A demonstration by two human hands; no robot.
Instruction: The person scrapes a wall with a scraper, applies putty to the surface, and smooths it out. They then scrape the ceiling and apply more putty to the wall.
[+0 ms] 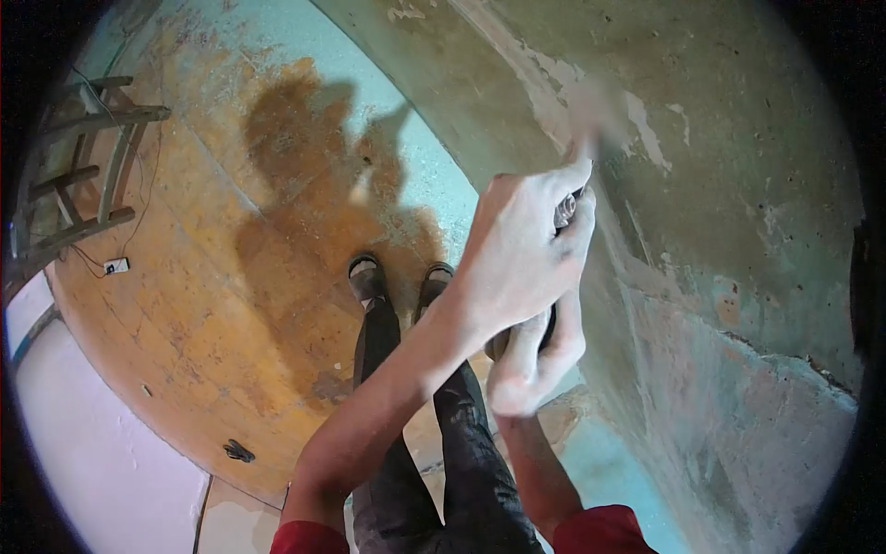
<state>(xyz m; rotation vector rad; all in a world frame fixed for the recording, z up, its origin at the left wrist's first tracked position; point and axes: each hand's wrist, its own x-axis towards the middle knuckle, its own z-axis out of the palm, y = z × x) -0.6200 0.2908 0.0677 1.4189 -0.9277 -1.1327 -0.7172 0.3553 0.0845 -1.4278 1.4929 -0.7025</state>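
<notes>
My left hand (526, 245) is raised close to the wall (738, 185), its fingers curled around a dark tool with a shiny metal part (565, 211) showing between them. Below it, my right hand (531, 369) is closed around a dark part under the left hand, seemingly the same tool. Most of the tool is covered by my hands, so its exact kind cannot be told. Beyond my left fingertips, a blurred patch lies over the wall. Pale dust seems to coat both hands. Scraped, lighter patches (646, 129) mark the wall nearby.
A wooden ladder-like frame (115, 175) stands at the left, with a cable and a white socket block (116, 266) beside it. A small dark object (238, 451) lies on the stained floor (185, 342). My sandalled feet (366, 277) are close to the wall's base.
</notes>
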